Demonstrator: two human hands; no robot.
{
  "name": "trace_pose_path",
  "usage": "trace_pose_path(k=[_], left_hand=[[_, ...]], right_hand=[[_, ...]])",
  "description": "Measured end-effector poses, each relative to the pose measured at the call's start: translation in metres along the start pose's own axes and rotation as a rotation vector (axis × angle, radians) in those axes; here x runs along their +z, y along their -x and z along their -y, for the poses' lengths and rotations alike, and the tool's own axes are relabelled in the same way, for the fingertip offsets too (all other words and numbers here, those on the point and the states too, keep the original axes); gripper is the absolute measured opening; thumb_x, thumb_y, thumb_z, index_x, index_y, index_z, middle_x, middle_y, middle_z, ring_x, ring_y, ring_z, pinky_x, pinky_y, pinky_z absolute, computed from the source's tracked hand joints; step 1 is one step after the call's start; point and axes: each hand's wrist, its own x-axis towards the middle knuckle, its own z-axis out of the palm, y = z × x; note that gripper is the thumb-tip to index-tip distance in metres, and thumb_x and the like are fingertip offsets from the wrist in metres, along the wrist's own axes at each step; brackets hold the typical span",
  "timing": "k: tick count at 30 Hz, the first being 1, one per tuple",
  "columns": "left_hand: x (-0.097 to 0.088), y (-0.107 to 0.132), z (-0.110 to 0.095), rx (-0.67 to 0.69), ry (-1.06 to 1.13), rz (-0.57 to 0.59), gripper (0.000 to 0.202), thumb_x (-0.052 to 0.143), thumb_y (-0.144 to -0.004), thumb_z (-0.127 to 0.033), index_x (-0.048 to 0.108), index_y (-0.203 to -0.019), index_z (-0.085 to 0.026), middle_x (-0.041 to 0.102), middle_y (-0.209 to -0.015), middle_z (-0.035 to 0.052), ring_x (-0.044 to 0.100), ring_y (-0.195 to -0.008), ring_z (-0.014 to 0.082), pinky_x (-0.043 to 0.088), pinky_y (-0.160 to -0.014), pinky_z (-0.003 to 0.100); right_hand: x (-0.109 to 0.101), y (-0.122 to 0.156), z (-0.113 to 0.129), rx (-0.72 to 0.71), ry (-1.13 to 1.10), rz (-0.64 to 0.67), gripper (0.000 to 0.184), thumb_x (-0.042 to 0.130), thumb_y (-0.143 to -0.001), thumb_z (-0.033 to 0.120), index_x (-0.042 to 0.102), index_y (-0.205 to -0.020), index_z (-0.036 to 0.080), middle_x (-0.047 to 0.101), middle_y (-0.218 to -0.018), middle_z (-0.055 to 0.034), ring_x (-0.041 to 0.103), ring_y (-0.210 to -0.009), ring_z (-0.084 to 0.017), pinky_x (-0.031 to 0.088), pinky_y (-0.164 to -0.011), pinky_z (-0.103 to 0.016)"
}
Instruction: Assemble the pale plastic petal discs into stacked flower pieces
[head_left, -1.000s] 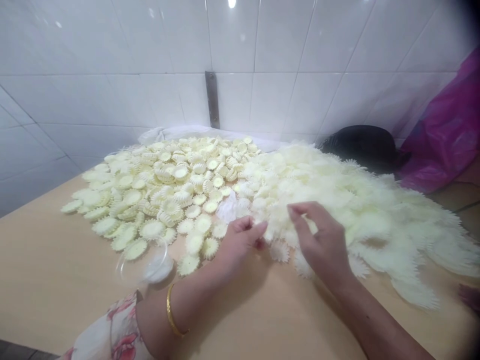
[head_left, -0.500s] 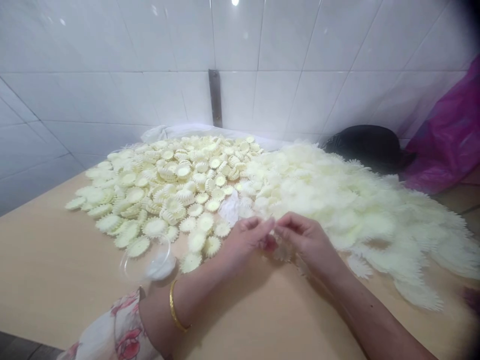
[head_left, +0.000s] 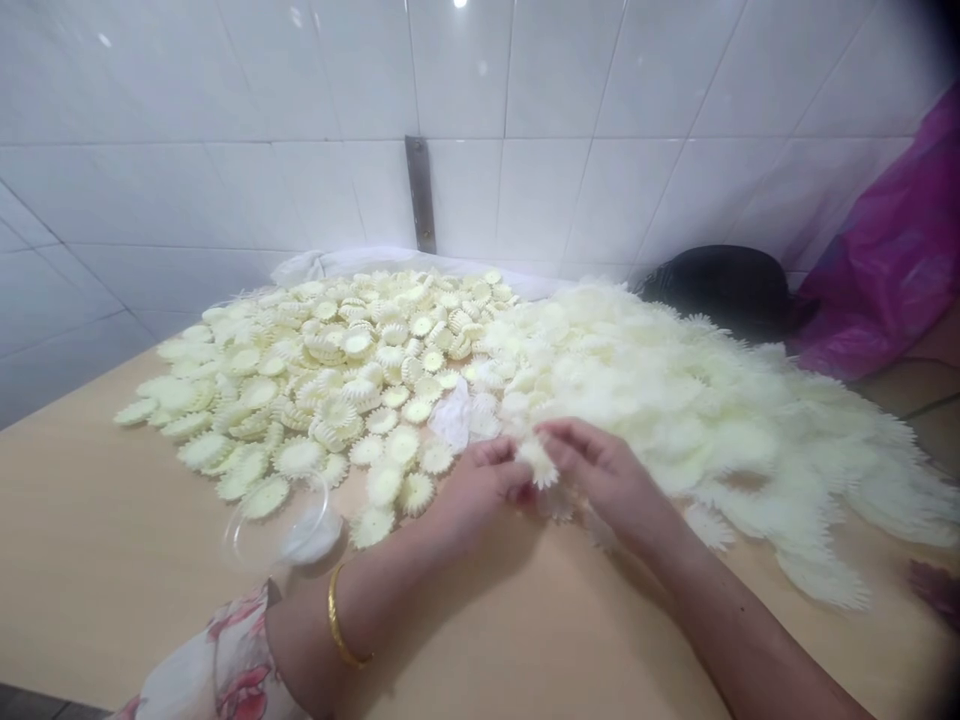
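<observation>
My left hand (head_left: 480, 488) and my right hand (head_left: 604, 478) meet at the middle of the wooden table (head_left: 112, 540). Both pinch one small cream fringed disc (head_left: 537, 462) between their fingertips. A gold bangle sits on my left wrist. To the left lies a spread of several formed, pleated cream discs (head_left: 330, 380). To the right rises a big heap of flat fringed cream pieces (head_left: 697, 400), just beyond my right hand. A few loose fringed pieces lie under my hands.
A clear plastic cup (head_left: 281, 530) holding something white lies by my left forearm. White cloth or plastic (head_left: 337, 262) sits behind the discs, by the tiled wall. A black rounded object (head_left: 720, 285) and a magenta plastic bag (head_left: 885, 260) are at the back right.
My right hand left the edge of the flat heap and came left to meet my left hand. Both now pinch one fringed disc, raised slightly above the table.
</observation>
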Motion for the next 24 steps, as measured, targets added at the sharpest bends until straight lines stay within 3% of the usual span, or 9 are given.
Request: trace_pose_path(k=[2, 7, 10, 12, 15, 18, 22, 24], left_hand=[[0.003, 0.002, -0.004, -0.006, 0.002, -0.022, 0.012, 0.056, -0.059, -0.004, 0.051, -0.064, -0.015, 0.054, -0.051, -0.0003, 0.051, -0.047, 0.01, 0.04, -0.053, 0.024], [0.003, 0.004, -0.01, 0.015, 0.091, -0.07, 0.022, 0.055, -0.057, -0.001, 0.05, -0.071, -0.017, 0.053, -0.05, -0.0019, 0.053, -0.05, 0.012, 0.04, -0.053, 0.024], [0.001, 0.003, -0.008, 0.01, 0.138, -0.024, 0.012, 0.062, -0.066, -0.018, 0.052, -0.071, -0.016, 0.056, -0.059, 0.0009, 0.054, -0.055, 0.0119, 0.042, -0.056, 0.026], [0.002, 0.002, -0.006, 0.003, 0.13, 0.004, 0.022, 0.06, -0.071, -0.035, 0.052, -0.068, -0.015, 0.057, -0.064, 0.0031, 0.054, -0.056, 0.0115, 0.042, -0.057, 0.026], [0.005, 0.002, -0.004, -0.01, 0.098, -0.016, 0.023, 0.06, -0.072, -0.033, 0.051, -0.063, -0.014, 0.054, -0.059, 0.0018, 0.052, -0.053, 0.0104, 0.04, -0.056, 0.025], [0.005, 0.004, -0.004, 0.038, 0.128, -0.016, 0.016, 0.06, -0.072, -0.021, 0.05, -0.061, -0.014, 0.053, -0.054, 0.0001, 0.052, -0.053, 0.0099, 0.04, -0.059, 0.025], [0.002, 0.008, -0.012, 0.115, 0.197, 0.174, 0.012, 0.059, -0.073, -0.021, 0.055, -0.065, -0.014, 0.056, -0.059, 0.0008, 0.054, -0.058, 0.0112, 0.042, -0.065, 0.027], [-0.001, 0.007, -0.014, 0.136, 0.131, 0.226, 0.013, 0.059, -0.073, -0.023, 0.056, -0.064, -0.014, 0.057, -0.058, 0.001, 0.054, -0.058, 0.0114, 0.041, -0.065, 0.028]], right_hand=[[0.004, 0.001, -0.002, -0.009, 0.022, 0.019, 0.024, 0.056, -0.076, 0.041, 0.054, -0.071, 0.018, 0.056, -0.064, 0.0009, 0.051, -0.058, -0.012, 0.04, -0.052, -0.023], [0.009, 0.0, -0.011, -0.055, 0.119, -0.166, 0.027, 0.049, -0.081, 0.038, 0.045, -0.062, 0.019, 0.038, -0.051, 0.0057, 0.036, -0.046, -0.008, 0.029, -0.043, -0.021], [0.01, 0.001, -0.011, -0.076, 0.194, -0.232, 0.027, 0.045, -0.083, 0.039, 0.043, -0.063, 0.019, 0.041, -0.052, 0.0047, 0.04, -0.048, -0.01, 0.031, -0.044, -0.021], [0.011, 0.002, -0.01, -0.113, 0.255, -0.291, 0.027, 0.044, -0.083, 0.038, 0.043, -0.064, 0.02, 0.042, -0.052, 0.0045, 0.042, -0.049, -0.01, 0.031, -0.046, -0.021], [0.012, 0.003, -0.01, -0.142, 0.285, -0.325, 0.027, 0.045, -0.083, 0.038, 0.042, -0.064, 0.02, 0.04, -0.05, 0.0052, 0.041, -0.048, -0.01, 0.031, -0.045, -0.021], [0.014, 0.002, -0.012, -0.097, 0.18, -0.283, 0.029, 0.046, -0.083, 0.04, 0.042, -0.062, 0.02, 0.042, -0.05, 0.0051, 0.043, -0.048, -0.01, 0.033, -0.045, -0.021], [0.015, 0.0, -0.011, 0.029, -0.125, -0.061, 0.031, 0.047, -0.082, 0.041, 0.041, -0.061, 0.02, 0.047, -0.049, 0.0044, 0.047, -0.046, -0.01, 0.038, -0.045, -0.022], [0.016, 0.002, -0.007, 0.033, -0.167, -0.041, 0.031, 0.047, -0.082, 0.041, 0.04, -0.06, 0.02, 0.046, -0.049, 0.0047, 0.046, -0.046, -0.01, 0.039, -0.046, -0.022]])
